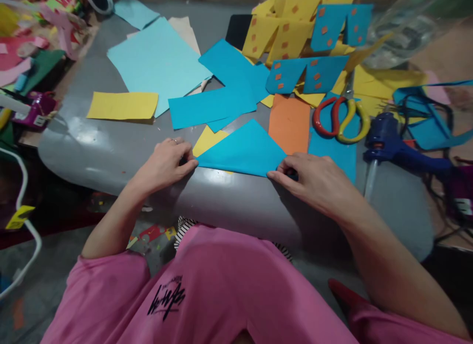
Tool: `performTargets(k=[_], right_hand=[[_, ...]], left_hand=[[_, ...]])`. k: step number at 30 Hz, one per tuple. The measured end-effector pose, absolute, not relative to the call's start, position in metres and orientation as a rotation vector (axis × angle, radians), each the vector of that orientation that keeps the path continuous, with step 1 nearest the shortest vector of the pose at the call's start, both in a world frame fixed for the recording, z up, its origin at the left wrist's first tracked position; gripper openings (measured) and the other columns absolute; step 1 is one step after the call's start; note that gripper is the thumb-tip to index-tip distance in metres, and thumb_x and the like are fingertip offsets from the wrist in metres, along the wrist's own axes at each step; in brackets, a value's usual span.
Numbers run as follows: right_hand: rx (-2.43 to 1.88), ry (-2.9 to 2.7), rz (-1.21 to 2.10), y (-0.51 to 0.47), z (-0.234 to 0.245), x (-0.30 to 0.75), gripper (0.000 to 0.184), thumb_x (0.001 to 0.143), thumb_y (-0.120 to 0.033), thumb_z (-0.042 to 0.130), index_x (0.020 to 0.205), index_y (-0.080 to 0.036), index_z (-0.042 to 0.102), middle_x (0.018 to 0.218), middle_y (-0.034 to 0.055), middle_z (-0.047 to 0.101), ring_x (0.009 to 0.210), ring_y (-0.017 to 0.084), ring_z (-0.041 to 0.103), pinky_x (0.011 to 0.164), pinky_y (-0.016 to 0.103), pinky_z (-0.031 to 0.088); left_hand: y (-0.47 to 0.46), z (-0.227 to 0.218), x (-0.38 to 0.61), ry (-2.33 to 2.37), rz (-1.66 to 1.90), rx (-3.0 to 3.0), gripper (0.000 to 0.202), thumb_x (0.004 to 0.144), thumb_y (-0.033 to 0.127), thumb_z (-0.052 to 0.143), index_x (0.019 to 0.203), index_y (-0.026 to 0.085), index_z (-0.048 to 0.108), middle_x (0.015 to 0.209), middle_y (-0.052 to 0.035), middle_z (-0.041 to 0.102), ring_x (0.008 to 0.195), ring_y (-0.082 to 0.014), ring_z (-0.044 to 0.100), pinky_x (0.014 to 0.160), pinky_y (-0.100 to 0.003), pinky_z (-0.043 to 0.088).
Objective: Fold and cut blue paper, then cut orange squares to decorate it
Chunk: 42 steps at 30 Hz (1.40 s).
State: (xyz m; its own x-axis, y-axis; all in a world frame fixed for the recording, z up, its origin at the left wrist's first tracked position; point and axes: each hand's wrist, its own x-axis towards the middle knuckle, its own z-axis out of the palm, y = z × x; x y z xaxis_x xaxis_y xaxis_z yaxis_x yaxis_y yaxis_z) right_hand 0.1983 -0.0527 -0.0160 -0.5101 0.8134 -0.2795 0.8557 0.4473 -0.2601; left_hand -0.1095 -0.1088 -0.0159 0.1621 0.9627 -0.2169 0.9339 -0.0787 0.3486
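A blue paper triangle (244,149) lies folded on the grey table (121,147) near its front edge. My left hand (166,162) pinches the triangle's left corner, fingers curled. My right hand (314,179) pinches its right corner in the same way. A yellow paper piece (207,138) peeks out from under the triangle at its left. An orange paper rectangle (290,123) lies just behind the triangle's right side.
Red-and-yellow scissors (340,118) and a blue glue gun (391,144) lie to the right. Light blue, blue and yellow sheets (158,63) cover the middle, with spotted yellow and blue cut-outs (306,33) at the back. Craft scraps crowd the left edge.
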Motion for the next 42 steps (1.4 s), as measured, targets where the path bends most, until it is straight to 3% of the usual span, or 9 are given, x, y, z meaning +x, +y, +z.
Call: performTargets(k=[2, 5, 8, 18, 24, 26, 29, 33, 42], right_hand=[[1.485, 2.571, -0.551, -0.052, -0.014, 0.197, 0.034, 0.093, -0.047, 0.051, 0.07, -0.022, 0.054, 0.077, 0.0077, 0.068, 0.073, 0.024, 0.06, 0.062, 0.032, 0.028], [1.462, 2.559, -0.543, -0.051, -0.012, 0.195, 0.033, 0.093, -0.045, 0.05, 0.07, -0.022, 0.054, 0.077, 0.0079, 0.067, 0.073, 0.024, 0.06, 0.062, 0.032, 0.028], [1.453, 2.533, -0.535, -0.05, -0.01, 0.193, 0.032, 0.093, -0.045, 0.05, 0.071, -0.022, 0.054, 0.076, 0.0081, 0.067, 0.071, 0.023, 0.06, 0.061, 0.032, 0.028], [1.424, 2.567, -0.525, -0.047, -0.009, 0.194, 0.032, 0.092, -0.043, 0.051, 0.07, -0.021, 0.058, 0.074, 0.0072, 0.069, 0.065, 0.021, 0.059, 0.059, 0.032, 0.027], [1.398, 2.588, -0.509, -0.046, -0.009, 0.194, 0.034, 0.093, -0.043, 0.05, 0.071, -0.021, 0.062, 0.075, 0.0074, 0.071, 0.065, 0.021, 0.06, 0.059, 0.032, 0.028], [1.407, 2.57, -0.523, -0.046, -0.008, 0.194, 0.033, 0.093, -0.042, 0.051, 0.071, -0.02, 0.062, 0.076, 0.0077, 0.071, 0.066, 0.021, 0.06, 0.06, 0.032, 0.028], [1.412, 2.56, -0.532, -0.046, -0.007, 0.193, 0.032, 0.094, -0.04, 0.051, 0.073, -0.02, 0.063, 0.077, 0.0077, 0.072, 0.066, 0.021, 0.06, 0.06, 0.032, 0.028], [1.416, 2.554, -0.546, -0.046, -0.008, 0.193, 0.031, 0.094, -0.039, 0.051, 0.073, -0.019, 0.063, 0.077, 0.0073, 0.071, 0.066, 0.02, 0.059, 0.061, 0.032, 0.028], [1.376, 2.647, -0.691, -0.049, -0.007, 0.221, 0.027, 0.093, -0.045, 0.054, 0.083, -0.021, 0.065, 0.088, 0.0077, 0.073, 0.078, 0.023, 0.063, 0.069, 0.034, 0.036]], left_hand=[[-0.109, -0.016, -0.108, 1.834, 0.058, 2.059, 0.02, 0.095, 0.037, 0.055, 0.088, 0.019, 0.061, 0.092, -0.0066, 0.06, 0.091, -0.0244, 0.054, 0.084, -0.039, 0.041], [-0.111, -0.018, -0.103, 1.829, 0.045, 2.229, 0.031, 0.098, 0.03, 0.05, 0.126, 0.021, 0.059, 0.117, -0.0131, 0.058, 0.106, -0.0296, 0.052, 0.088, -0.043, 0.041], [-0.114, -0.018, -0.095, 1.609, -0.045, 2.524, 0.061, 0.098, 0.009, 0.037, 0.151, 0.038, 0.039, 0.133, -0.0126, 0.05, 0.116, -0.0298, 0.048, 0.094, -0.045, 0.037], [-0.112, -0.007, -0.075, 1.403, -0.368, 2.665, 0.064, 0.099, 0.009, 0.03, 0.151, 0.046, 0.039, 0.125, -0.0109, 0.057, 0.103, -0.0273, 0.051, 0.089, -0.043, 0.038], [-0.129, -0.012, -0.034, 1.468, -0.38, 2.715, 0.046, 0.1, 0.012, 0.029, 0.134, 0.016, 0.059, 0.124, -0.0171, 0.061, 0.102, -0.0279, 0.055, 0.088, -0.042, 0.044], [-0.137, -0.019, -0.02, 1.502, -0.309, 2.73, 0.048, 0.101, 0.01, 0.027, 0.14, 0.012, 0.054, 0.129, -0.0194, 0.06, 0.103, -0.0272, 0.058, 0.089, -0.042, 0.045], [-0.148, -0.028, -0.007, 1.595, -0.231, 2.726, 0.053, 0.105, 0.025, 0.03, 0.157, 0.019, 0.033, 0.137, -0.0209, 0.056, 0.114, -0.0307, 0.058, 0.095, -0.044, 0.046], [-0.155, -0.034, 0.001, 1.687, -0.241, 2.669, 0.074, 0.099, 0.062, 0.035, 0.16, 0.022, 0.028, 0.141, -0.0222, 0.053, 0.124, -0.0368, 0.054, 0.102, -0.05, 0.044], [-0.157, -0.036, 0.002, 1.693, -0.2, 2.602, 0.078, 0.097, 0.067, 0.034, 0.161, 0.024, 0.026, 0.144, -0.0213, 0.052, 0.129, -0.0373, 0.052, 0.107, -0.052, 0.042]])
